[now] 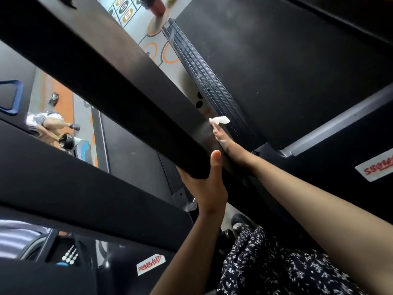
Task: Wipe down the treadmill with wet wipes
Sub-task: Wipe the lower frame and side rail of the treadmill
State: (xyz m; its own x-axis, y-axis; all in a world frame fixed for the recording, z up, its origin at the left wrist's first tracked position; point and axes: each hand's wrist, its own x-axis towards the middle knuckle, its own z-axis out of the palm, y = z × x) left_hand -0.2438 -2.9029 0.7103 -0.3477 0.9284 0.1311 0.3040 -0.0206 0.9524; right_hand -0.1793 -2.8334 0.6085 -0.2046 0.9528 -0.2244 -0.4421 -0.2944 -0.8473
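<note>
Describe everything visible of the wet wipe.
The wet wipe is a small, white, crumpled sheet that looks thin and soft. The right hand pinches it at the fingertips, past the edge of the black handrail and in front of the ribbed side rail. Whether it touches either surface cannot be told.

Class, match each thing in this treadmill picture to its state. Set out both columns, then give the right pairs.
Things:
1. crumpled white wet wipe
2. long black bar
3. ribbed black side rail
4. white sticker with red lettering, right edge

States:
A. speckled with droplets
B. held by the right hand
C. stuck on a dark panel
D. gripped by the left hand

Pairs: 1-B; 2-D; 3-A; 4-C
</note>
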